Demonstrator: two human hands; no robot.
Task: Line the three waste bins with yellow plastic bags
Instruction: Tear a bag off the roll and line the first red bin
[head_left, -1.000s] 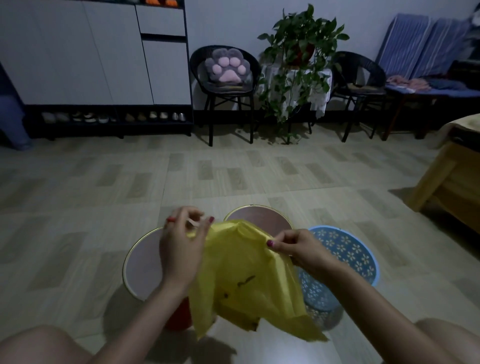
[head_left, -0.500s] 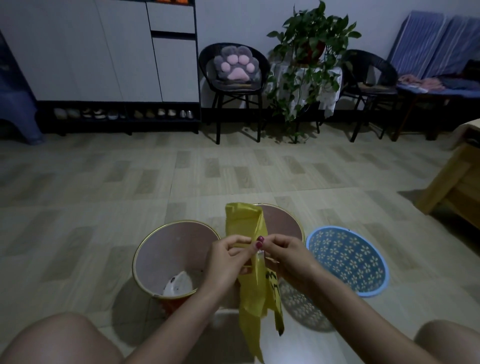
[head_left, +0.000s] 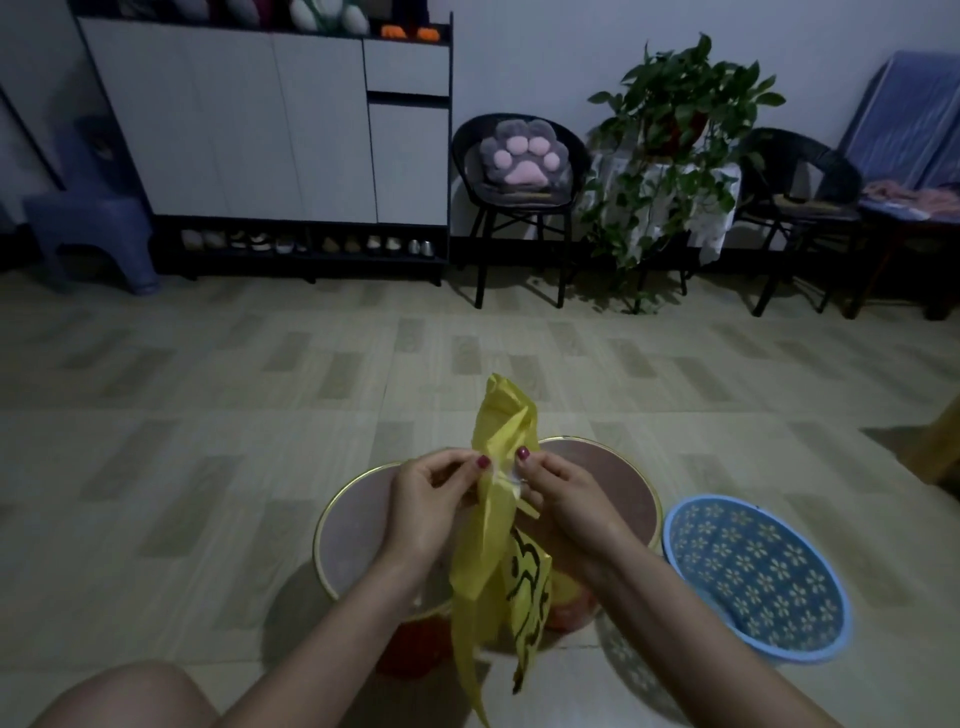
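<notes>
A yellow plastic bag (head_left: 498, 545) with black print hangs bunched in a narrow strip between my hands, its top sticking up above them. My left hand (head_left: 431, 506) and my right hand (head_left: 563, 499) pinch the bag close together at thumb level. Three bins stand on the floor below: a round gold-rimmed bin (head_left: 345, 535) under my left hand, a second gold-rimmed bin (head_left: 623, 488) behind my right hand, and a blue perforated basket (head_left: 753, 571) with a flower pattern to the right. None of the bins shows a liner.
My bare knees frame the bottom corners. Tiled floor stretches ahead to a white shoe cabinet (head_left: 270, 130), a black chair with a paw cushion (head_left: 522, 166), a potted plant (head_left: 675, 135) and another black chair (head_left: 795, 208). A wooden furniture edge (head_left: 945, 447) sits at right.
One second ago the bag was spread wide between my separated hands. My hands have come together and the bag is gathered into a narrow hanging strip.
</notes>
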